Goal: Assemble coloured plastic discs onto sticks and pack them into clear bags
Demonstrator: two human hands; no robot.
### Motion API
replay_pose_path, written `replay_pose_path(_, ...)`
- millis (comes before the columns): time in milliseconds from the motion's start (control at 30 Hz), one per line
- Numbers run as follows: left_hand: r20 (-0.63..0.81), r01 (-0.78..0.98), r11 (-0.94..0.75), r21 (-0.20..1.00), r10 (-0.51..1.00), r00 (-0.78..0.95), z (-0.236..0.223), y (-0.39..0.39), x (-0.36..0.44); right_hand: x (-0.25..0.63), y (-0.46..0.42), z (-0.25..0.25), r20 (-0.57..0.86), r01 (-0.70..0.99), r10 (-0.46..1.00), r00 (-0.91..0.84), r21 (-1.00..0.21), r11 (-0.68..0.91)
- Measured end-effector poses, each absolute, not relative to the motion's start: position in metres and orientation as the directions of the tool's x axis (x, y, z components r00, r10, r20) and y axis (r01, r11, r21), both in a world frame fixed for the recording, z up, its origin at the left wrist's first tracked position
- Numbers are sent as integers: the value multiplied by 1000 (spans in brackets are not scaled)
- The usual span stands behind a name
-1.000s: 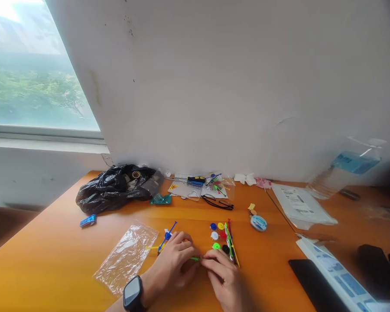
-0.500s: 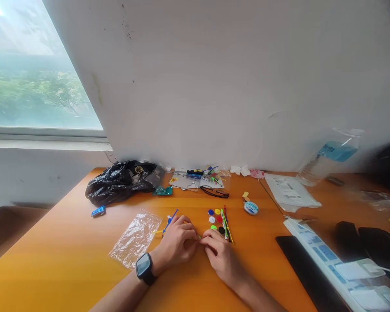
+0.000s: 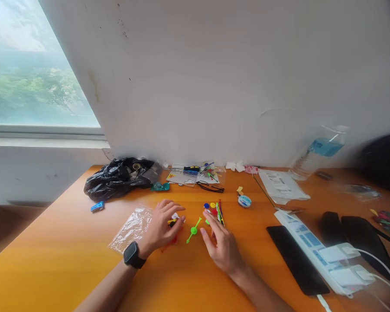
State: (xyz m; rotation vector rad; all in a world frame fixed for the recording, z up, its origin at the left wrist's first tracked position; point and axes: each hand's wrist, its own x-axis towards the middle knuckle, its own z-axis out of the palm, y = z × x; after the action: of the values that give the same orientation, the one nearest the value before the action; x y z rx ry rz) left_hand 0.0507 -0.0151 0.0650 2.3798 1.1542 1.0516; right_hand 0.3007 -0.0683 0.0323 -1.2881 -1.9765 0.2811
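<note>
A green plastic arrow spinner, with a round disc at its middle, lies on the wooden table between my two hands. My left hand, a watch on its wrist, hovers open with fingers spread over small coloured plastic parts, which it partly hides. To the right of the spinner, my right hand is open, thumb apart from the fingers. Just beyond its fingertips are round coloured discs and a row of thin coloured arrow sticks. Neither hand holds anything.
A clear plastic bag lies left of my left hand. Along the wall are a black plastic bag, packaged parts and a white mailer. At right are a black phone, a power strip and a bottle.
Both hands were together, fingers pinched over a small green piece. Now they have parted and opened, and the green spinner lies between them. The view has shifted slightly.
</note>
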Motion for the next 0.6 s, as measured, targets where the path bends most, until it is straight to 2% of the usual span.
replay_pose_path(133,502,601,-628,494,771,393,65,-2,37,303,-68,46,334,679,843,-421,-501,537)
replay_pose_path(300,355,563,-724,399,688,633,71,-10,21,302,-63,43,287,673,800,-527,-434,599)
replay_pose_path(367,329,559,-735,384,674,661,70,-17,17,301,-62,38,286,669,779,-559,-399,627)
replay_pose_path(600,400,554,-667,497,743,536,41,-27,28,295,-68,34,414,603,727,-548,-406,686)
